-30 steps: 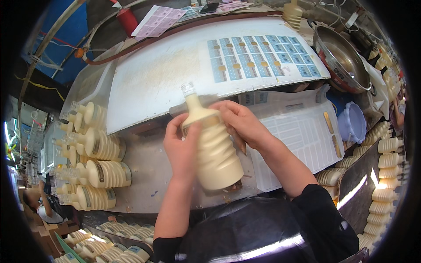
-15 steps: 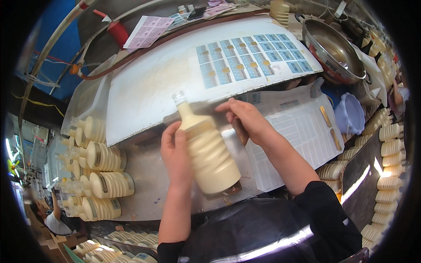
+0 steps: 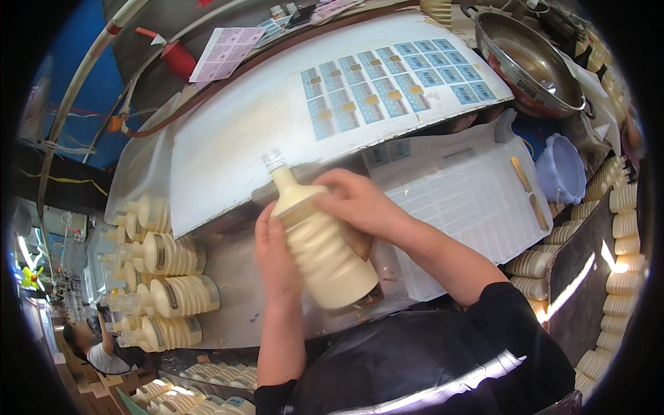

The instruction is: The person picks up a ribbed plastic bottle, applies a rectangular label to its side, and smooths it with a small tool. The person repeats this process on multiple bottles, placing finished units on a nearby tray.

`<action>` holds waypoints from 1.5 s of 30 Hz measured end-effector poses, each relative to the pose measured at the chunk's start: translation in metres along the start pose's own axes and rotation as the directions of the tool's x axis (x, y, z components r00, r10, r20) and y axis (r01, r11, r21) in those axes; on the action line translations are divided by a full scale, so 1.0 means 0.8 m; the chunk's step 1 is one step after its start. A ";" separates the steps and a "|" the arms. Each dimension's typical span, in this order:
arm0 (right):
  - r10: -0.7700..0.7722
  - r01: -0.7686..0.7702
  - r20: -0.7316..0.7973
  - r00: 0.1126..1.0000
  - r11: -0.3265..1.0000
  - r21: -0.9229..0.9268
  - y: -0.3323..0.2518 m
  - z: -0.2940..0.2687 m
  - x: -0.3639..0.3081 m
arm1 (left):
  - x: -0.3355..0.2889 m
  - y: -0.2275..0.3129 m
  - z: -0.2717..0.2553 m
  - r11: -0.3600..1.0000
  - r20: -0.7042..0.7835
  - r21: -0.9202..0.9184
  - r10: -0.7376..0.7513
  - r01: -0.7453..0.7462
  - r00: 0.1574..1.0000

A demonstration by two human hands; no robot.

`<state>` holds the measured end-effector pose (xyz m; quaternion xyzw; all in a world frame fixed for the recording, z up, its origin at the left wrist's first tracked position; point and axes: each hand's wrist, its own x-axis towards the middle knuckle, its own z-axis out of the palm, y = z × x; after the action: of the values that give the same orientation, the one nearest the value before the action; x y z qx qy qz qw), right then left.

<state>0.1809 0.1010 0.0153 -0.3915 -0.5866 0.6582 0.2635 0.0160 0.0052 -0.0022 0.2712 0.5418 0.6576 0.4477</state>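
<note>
A cream-coloured bottle (image 3: 328,259) with a ribbed body and a clear screw-thread neck leans in front of me, its neck toward the far left. My left hand (image 3: 277,252) grips its left side, thumb along the body. Fingers of my right hand (image 3: 356,204) press on the bottle's shoulder, by a narrow band label (image 3: 299,211). Tucked under that palm is a flat brown strip (image 3: 360,243), perhaps a scraper; its upper part is hidden. Beyond the hands, blue label sheets (image 3: 360,90) lie on a white board (image 3: 228,131).
Similar bottles (image 3: 180,297) lie stacked at the left, and more fill racks (image 3: 529,263) at the right. A translucent tray (image 3: 463,228) has a brown-handled tool (image 3: 522,176) on it. A metal pan (image 3: 529,62) and a pale blue bucket (image 3: 560,169) stand far right. Another person (image 3: 104,353) is at far left.
My right hand has come down and left from above the bottle's right side onto its shoulder. The bottle stays in my left hand. The whole view has shifted slightly.
</note>
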 end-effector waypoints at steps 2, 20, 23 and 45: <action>0.010 -0.009 -0.024 1.000 0.999 0.044 0.001 0.004 0.000 | 0.000 -0.001 -0.001 0.999 0.009 -0.037 0.014 -0.014 1.000; -0.024 0.030 -0.040 0.999 0.988 0.154 0.019 0.011 0.007 | 0.004 -0.009 -0.008 0.999 0.007 -0.039 0.029 -0.029 1.000; -0.033 0.039 -0.038 0.999 0.987 0.158 0.020 0.011 0.009 | 0.009 -0.011 -0.013 0.999 0.016 -0.043 -0.001 0.002 1.000; -0.036 0.037 -0.071 0.997 0.999 0.011 0.009 0.011 0.000 | 0.011 -0.026 -0.019 0.985 0.064 -0.170 0.015 -0.004 0.998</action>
<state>0.1746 0.0949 0.0083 -0.4022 -0.5800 0.6424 0.2986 0.0054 0.0064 -0.0275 0.2559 0.4676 0.6945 0.4833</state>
